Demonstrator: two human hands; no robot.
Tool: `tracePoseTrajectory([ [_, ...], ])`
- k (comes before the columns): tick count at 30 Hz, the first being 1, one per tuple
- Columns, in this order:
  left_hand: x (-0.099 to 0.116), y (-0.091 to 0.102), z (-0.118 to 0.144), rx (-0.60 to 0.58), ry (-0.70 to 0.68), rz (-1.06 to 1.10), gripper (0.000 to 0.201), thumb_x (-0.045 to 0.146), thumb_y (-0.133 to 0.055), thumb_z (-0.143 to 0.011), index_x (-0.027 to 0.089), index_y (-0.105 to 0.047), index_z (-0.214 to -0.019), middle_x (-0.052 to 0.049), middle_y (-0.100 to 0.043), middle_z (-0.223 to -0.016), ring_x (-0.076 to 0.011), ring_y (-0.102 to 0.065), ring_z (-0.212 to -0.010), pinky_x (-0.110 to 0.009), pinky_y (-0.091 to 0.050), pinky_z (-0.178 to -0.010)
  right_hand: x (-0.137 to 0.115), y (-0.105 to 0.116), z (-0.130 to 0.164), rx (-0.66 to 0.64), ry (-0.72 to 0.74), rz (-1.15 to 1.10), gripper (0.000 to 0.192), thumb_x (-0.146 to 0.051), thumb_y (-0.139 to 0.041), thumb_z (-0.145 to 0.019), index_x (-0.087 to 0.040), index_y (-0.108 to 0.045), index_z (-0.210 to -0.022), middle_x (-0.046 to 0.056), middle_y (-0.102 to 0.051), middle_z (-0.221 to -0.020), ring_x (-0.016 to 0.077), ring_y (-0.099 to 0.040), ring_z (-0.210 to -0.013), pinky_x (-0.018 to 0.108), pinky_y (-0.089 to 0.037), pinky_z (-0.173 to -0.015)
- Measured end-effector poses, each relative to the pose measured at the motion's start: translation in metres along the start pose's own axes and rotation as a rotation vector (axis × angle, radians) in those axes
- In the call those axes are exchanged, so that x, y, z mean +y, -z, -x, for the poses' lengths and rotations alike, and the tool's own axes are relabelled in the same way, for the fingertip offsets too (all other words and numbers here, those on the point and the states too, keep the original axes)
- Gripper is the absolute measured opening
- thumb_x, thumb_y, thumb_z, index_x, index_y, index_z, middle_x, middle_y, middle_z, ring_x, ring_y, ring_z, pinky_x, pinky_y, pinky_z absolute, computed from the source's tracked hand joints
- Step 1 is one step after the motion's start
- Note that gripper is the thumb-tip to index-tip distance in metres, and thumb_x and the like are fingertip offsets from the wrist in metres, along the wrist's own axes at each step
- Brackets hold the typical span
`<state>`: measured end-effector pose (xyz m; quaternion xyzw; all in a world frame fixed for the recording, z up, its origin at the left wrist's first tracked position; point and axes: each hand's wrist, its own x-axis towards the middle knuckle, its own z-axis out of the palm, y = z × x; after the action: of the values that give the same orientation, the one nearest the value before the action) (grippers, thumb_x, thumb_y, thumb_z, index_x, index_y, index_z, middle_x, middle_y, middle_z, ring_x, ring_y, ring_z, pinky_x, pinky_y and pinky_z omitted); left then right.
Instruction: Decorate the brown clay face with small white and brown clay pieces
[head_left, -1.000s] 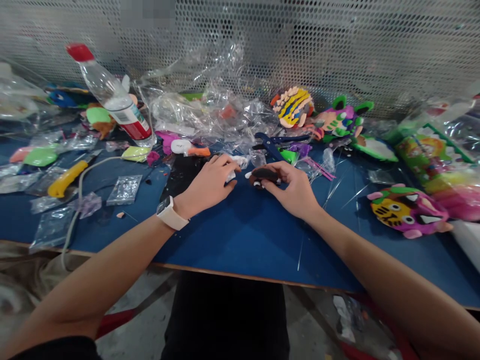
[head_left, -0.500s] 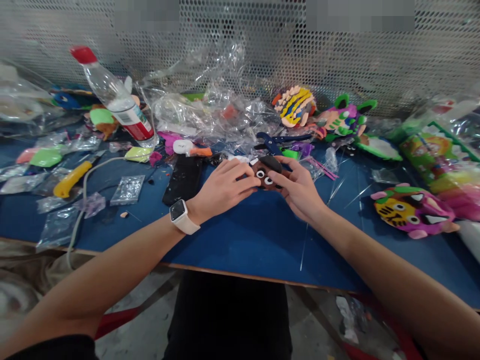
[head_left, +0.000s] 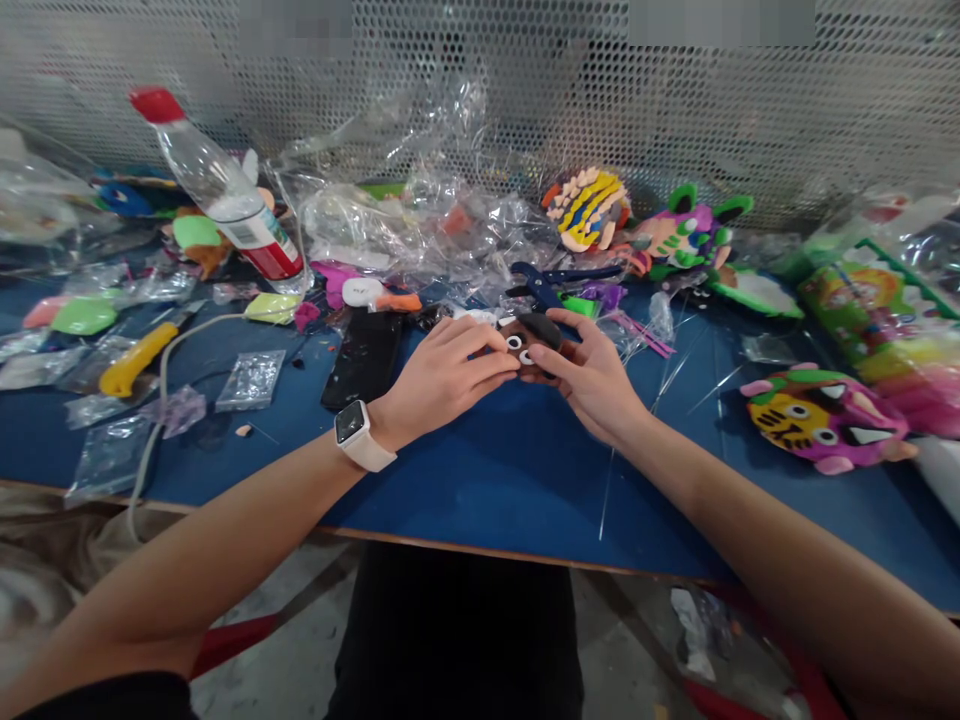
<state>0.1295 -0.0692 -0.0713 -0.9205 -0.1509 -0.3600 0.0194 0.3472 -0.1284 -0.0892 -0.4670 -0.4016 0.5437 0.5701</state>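
A small dark brown foam piece (head_left: 534, 342) with two white googly eyes sits between my two hands, just above the blue table (head_left: 480, 470). My right hand (head_left: 592, 380) grips it from the right, thumb and fingers around its edge. My left hand (head_left: 442, 375), with a white watch on the wrist, pinches its left side beside the eyes. A black phone (head_left: 364, 358) lies flat just left of my left hand. Blue-handled scissors (head_left: 544, 283) lie behind the piece.
A tilted plastic bottle (head_left: 217, 190) with red cap stands at back left near crumpled clear wrap (head_left: 420, 220). Yellow cutter (head_left: 135, 358) and small bags lie left. Finished foam masks (head_left: 821, 418) rest at right and at back (head_left: 589, 208). Perforated metal screen behind.
My hands came together around the brown piece and lifted it off the table, turning its eyes toward me. My left hand let go of a small white bit.
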Motion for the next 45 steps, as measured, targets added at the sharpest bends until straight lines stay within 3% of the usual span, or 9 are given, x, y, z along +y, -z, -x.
tracePoseTrajectory([
  [8, 0.001, 0.0, -0.002, -0.007, -0.009, 0.021, 0.014, 0.026, -0.06, -0.109, 0.021, -0.073, -0.106, -0.005, -0.071, -0.103, -0.0197, -0.063, -0.097, -0.034, -0.05, -0.087, -0.003, -0.002, 0.001, 0.009, 0.004, 0.041, 0.072, -0.048, -0.097, -0.073, -0.032, -0.056, -0.129, 0.004, -0.074, -0.119, 0.0273, -0.076, -0.099, 0.055, -0.07, -0.093],
  [19, 0.002, 0.001, -0.003, -0.054, 0.009, 0.09, 0.015, 0.026, -0.055, -0.111, 0.021, -0.07, -0.109, -0.007, -0.07, -0.107, -0.0195, -0.066, -0.1, -0.037, -0.057, -0.094, -0.003, -0.002, 0.002, -0.001, -0.005, 0.023, 0.095, -0.037, -0.105, -0.056, -0.033, -0.054, -0.136, 0.002, -0.072, -0.113, 0.0251, -0.075, -0.091, 0.055, -0.07, -0.095],
  [26, 0.0, 0.003, -0.003, -0.03, -0.022, 0.034, 0.015, 0.026, -0.057, -0.111, 0.021, -0.071, -0.108, -0.006, -0.072, -0.106, -0.0195, -0.067, -0.1, -0.036, -0.056, -0.092, -0.002, -0.002, 0.003, -0.003, 0.028, 0.053, 0.091, -0.032, -0.103, -0.057, -0.035, -0.054, -0.134, 0.001, -0.071, -0.112, 0.0262, -0.073, -0.094, 0.056, -0.066, -0.096],
  [35, 0.006, 0.002, -0.004, -0.099, -0.033, -0.046, 0.013, 0.019, -0.051, -0.112, 0.019, -0.063, -0.112, -0.009, -0.069, -0.11, -0.0219, -0.067, -0.103, -0.039, -0.056, -0.095, 0.0, -0.004, 0.005, -0.015, 0.028, 0.058, 0.088, -0.033, -0.101, -0.06, -0.035, -0.054, -0.135, 0.001, -0.07, -0.114, 0.0256, -0.073, -0.096, 0.054, -0.063, -0.099],
  [39, 0.006, 0.0, -0.004, -0.106, 0.028, 0.048, 0.012, 0.021, -0.048, -0.113, 0.02, -0.059, -0.112, -0.009, -0.066, -0.11, -0.0223, -0.066, -0.105, -0.038, -0.057, -0.094, -0.003, -0.005, 0.006, -0.029, 0.036, 0.072, 0.085, -0.035, -0.099, -0.064, -0.036, -0.054, -0.136, 0.002, -0.07, -0.113, 0.027, -0.073, -0.096, 0.056, -0.064, -0.098],
  [45, 0.007, 0.001, -0.005, -0.001, 0.076, 0.22, 0.007, 0.021, -0.051, -0.112, 0.023, -0.057, -0.115, -0.008, -0.065, -0.113, -0.0212, -0.065, -0.109, -0.039, -0.057, -0.097, -0.01, -0.007, 0.008, -0.034, 0.036, 0.059, 0.082, -0.034, -0.098, -0.064, -0.035, -0.055, -0.134, 0.003, -0.071, -0.118, 0.0272, -0.075, -0.097, 0.056, -0.066, -0.098],
])
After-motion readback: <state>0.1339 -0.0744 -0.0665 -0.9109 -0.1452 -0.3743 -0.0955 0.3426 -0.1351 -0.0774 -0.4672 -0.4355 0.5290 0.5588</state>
